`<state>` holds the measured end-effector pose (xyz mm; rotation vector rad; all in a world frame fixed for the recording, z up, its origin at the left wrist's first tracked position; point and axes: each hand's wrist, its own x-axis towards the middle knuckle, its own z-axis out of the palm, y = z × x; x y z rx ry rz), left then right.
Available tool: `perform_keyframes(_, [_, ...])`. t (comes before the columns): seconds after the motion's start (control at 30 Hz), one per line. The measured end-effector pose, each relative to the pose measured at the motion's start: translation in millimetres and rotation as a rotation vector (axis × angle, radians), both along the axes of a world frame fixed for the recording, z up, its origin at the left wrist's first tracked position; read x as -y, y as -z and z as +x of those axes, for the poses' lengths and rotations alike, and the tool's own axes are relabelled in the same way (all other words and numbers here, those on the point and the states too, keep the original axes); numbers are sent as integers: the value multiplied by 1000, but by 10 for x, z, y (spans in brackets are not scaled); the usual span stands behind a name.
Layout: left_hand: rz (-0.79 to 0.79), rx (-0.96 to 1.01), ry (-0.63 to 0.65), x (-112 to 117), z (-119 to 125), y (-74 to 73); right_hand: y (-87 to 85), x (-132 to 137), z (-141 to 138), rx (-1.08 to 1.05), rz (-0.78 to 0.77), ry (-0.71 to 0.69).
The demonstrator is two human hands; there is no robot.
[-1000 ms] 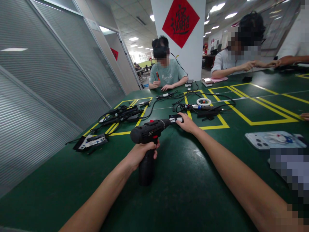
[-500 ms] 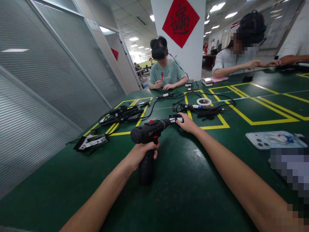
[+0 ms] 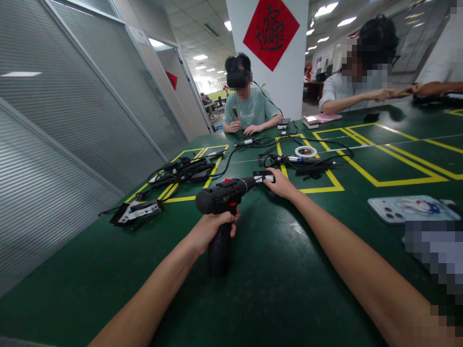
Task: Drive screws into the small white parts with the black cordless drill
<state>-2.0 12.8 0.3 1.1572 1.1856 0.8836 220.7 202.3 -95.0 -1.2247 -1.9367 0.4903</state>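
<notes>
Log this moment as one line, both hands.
left hand: gripping black pistol-shaped power drill | right hand: holding small black-and-white piece by drill tip | surface: dark green table

Green table (image 3: 289,279): black cables (image 3: 186,168), white ring (image 3: 306,156), phone (image 3: 408,210).

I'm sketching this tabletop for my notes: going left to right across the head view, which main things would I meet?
Black-and-white item → black drill gripped by the left hand → right hand on a small black-and-white piece → white ring → light-blue phone.
</notes>
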Motion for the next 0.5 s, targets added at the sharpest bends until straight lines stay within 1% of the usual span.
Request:
perform_keyframes(0.23, [19,-3,15,-3,-9,2,-4,0,1,-5,8,-6])
perform_keyframes(0.5, [14,-9,2,6,-7,-1,19,-17,-9,-9,11,4])
